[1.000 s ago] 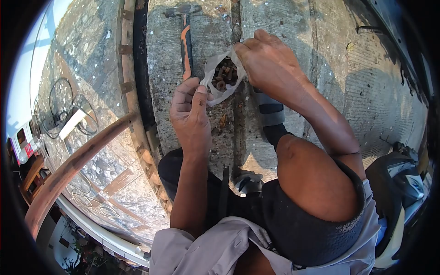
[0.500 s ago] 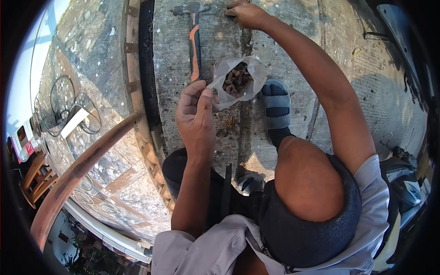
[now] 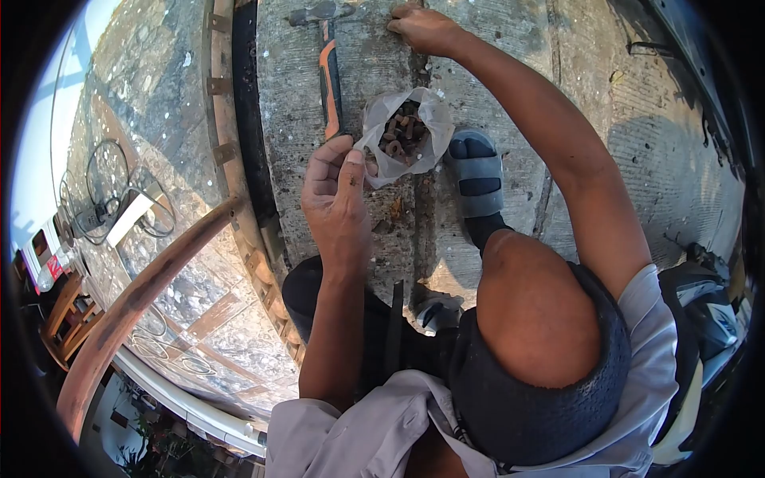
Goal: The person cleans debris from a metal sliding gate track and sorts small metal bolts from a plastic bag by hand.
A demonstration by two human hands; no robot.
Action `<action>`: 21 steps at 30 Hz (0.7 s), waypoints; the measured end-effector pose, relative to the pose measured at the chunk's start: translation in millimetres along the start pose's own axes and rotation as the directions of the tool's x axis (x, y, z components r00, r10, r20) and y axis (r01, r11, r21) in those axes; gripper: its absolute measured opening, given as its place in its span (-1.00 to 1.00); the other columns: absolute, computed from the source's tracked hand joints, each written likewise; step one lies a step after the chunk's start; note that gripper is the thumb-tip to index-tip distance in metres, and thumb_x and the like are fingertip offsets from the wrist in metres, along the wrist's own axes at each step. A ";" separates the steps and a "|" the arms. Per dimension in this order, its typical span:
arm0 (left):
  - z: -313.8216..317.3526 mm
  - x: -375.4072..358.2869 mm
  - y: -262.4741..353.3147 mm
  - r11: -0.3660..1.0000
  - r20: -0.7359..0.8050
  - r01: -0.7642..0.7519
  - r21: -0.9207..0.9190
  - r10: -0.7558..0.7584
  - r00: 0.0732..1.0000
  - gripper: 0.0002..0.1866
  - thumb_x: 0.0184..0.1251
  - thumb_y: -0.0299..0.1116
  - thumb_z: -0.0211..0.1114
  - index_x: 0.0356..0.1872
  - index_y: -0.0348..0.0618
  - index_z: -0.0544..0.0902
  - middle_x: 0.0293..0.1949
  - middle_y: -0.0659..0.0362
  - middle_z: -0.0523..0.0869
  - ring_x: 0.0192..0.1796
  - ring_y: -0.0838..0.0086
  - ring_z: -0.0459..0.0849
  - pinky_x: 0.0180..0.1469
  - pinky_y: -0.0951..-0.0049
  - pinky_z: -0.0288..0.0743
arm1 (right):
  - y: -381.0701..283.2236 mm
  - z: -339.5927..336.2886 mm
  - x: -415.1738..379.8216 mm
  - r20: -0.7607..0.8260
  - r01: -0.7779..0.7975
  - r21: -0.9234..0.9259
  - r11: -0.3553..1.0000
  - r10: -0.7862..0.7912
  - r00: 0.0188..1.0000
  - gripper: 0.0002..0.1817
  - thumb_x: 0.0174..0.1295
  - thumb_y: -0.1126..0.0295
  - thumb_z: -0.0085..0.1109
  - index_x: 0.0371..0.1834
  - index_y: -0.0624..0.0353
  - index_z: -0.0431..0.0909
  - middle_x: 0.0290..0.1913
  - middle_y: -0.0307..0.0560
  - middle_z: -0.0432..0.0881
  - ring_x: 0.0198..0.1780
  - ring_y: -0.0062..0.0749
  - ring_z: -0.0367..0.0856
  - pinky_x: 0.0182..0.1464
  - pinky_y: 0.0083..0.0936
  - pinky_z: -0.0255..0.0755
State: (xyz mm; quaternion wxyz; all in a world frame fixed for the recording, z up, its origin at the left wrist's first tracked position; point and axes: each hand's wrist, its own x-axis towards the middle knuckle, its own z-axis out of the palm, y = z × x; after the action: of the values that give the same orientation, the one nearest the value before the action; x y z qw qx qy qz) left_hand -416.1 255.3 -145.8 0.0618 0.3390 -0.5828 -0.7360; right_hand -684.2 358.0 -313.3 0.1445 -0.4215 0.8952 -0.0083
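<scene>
My left hand [image 3: 336, 199] pinches the near edge of a clear plastic bag [image 3: 406, 135] full of rusty bolts or nails, which lies open on the concrete. My right hand [image 3: 422, 28] is stretched out beyond the bag, its fingers curled down on the concrete at a crack; whether it holds something small cannot be seen. A hammer with an orange and black handle [image 3: 327, 76] lies just left of the bag, its head pointing away from me.
My foot in a grey sandal [image 3: 476, 175] rests right of the bag, my bent knee below it. A rusty curved metal rail [image 3: 135, 303] and a metal frame run along the left. Cables lie on the stone floor far below.
My right hand left the bag's far edge and reached out past it to the concrete. My left hand kept hold of the bag's near edge.
</scene>
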 end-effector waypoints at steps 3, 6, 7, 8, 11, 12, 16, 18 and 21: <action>2.1 0.6 -2.9 1.000 0.007 0.000 0.001 0.000 1.000 -0.74 0.43 -0.44 0.23 0.07 -0.31 0.54 -0.17 0.18 0.63 -0.19 0.57 0.58 -0.04 0.49 0.50 | 2.5 10.1 -5.3 -0.248 0.035 0.018 0.999 -0.030 0.968 -0.58 0.27 0.57 0.05 0.22 0.13 0.54 0.28 0.07 0.50 0.28 -0.11 0.50 0.35 -0.28 0.42; 4.1 0.3 -2.6 1.000 0.013 -0.003 -0.009 0.003 1.000 -0.73 0.43 -0.45 0.22 0.08 -0.31 0.53 -0.16 0.18 0.62 -0.19 0.56 0.58 -0.04 0.49 0.50 | 13.5 4.9 -7.2 -0.188 -0.105 0.481 0.871 0.220 0.957 -0.65 0.32 0.56 0.03 0.17 0.21 0.55 0.09 0.08 0.63 0.12 -0.14 0.64 0.17 -0.29 0.59; 3.4 0.2 -3.4 1.000 0.013 -0.008 -0.019 0.008 1.000 -0.73 0.43 -0.45 0.22 0.08 -0.32 0.53 -0.16 0.18 0.62 -0.19 0.56 0.58 -0.04 0.49 0.50 | 13.4 5.6 -15.3 -0.154 -0.094 0.760 0.643 0.319 0.935 -0.67 0.34 0.53 0.05 0.16 0.21 0.55 0.05 0.06 0.65 0.06 -0.18 0.67 0.09 -0.31 0.63; 2.8 0.2 -3.9 0.999 0.014 -0.014 -0.029 0.014 1.000 -0.73 0.43 -0.45 0.22 0.08 -0.32 0.53 -0.16 0.18 0.62 -0.19 0.56 0.58 -0.04 0.48 0.50 | 11.8 4.4 -29.8 -0.088 -0.055 0.941 0.334 0.399 0.913 -0.68 0.36 0.50 0.06 0.15 0.22 0.56 0.00 0.04 0.66 0.00 -0.23 0.69 0.00 -0.33 0.67; 1.8 -0.9 -5.1 0.999 0.007 -0.024 -0.044 0.025 1.000 -0.73 0.43 -0.46 0.22 0.08 -0.33 0.53 -0.15 0.17 0.62 -0.19 0.56 0.58 -0.04 0.50 0.50 | 21.9 18.4 -55.7 0.087 0.004 0.973 -0.229 0.382 0.920 -0.69 0.36 0.24 0.22 0.06 0.17 0.63 -0.20 -0.14 0.66 -0.13 -0.42 0.70 -0.24 -0.37 0.67; 2.4 -1.0 -5.1 0.998 0.009 -0.024 -0.052 0.024 1.000 -0.74 0.43 -0.46 0.21 0.08 -0.33 0.53 -0.16 0.17 0.62 -0.19 0.56 0.58 -0.04 0.50 0.50 | 21.6 20.1 -64.8 0.114 -0.056 0.984 -0.167 0.361 0.925 -0.65 0.33 0.23 0.25 0.09 0.17 0.62 -0.16 -0.12 0.67 -0.15 -0.43 0.69 -0.25 -0.36 0.69; 5.1 0.1 -8.3 0.993 0.027 -0.034 -0.110 0.037 0.999 -0.76 0.43 -0.48 0.21 0.06 -0.32 0.54 -0.18 0.17 0.63 -0.20 0.57 0.59 -0.05 0.53 0.51 | 7.5 32.3 -81.8 -0.053 -0.168 0.642 0.748 0.262 0.964 -0.54 0.19 0.14 0.37 0.10 0.13 0.63 -0.09 0.05 0.69 -0.03 -0.10 0.66 -0.03 -0.13 0.57; 8.5 1.2 -9.5 0.991 0.032 -0.045 -0.127 0.049 0.998 -0.77 0.44 -0.47 0.20 0.04 -0.32 0.55 -0.21 0.18 0.63 -0.21 0.59 0.59 -0.09 0.55 0.50 | -1.7 36.7 -84.6 -0.012 -0.154 0.482 0.863 0.182 0.983 -0.50 0.11 0.12 0.40 0.08 0.14 0.63 -0.04 0.17 0.67 0.09 0.08 0.60 0.15 -0.11 0.46; 10.0 -2.3 -9.6 0.993 0.027 -0.048 -0.107 0.051 0.998 -0.77 0.45 -0.44 0.21 0.03 -0.31 0.55 -0.26 0.21 0.64 -0.22 0.63 0.59 -0.16 0.58 0.49 | -3.4 40.4 -85.7 -0.102 -0.074 0.476 0.877 0.139 0.985 -0.57 0.18 0.16 0.32 0.06 0.15 0.63 -0.05 0.11 0.68 0.04 -0.04 0.64 0.05 -0.13 0.50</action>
State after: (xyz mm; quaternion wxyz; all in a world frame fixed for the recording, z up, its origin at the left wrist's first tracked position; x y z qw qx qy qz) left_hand -417.2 267.6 -152.6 0.0893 0.3095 -0.5520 -0.7691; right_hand -619.3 425.0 -329.9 0.1825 -0.3225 0.8959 -0.2451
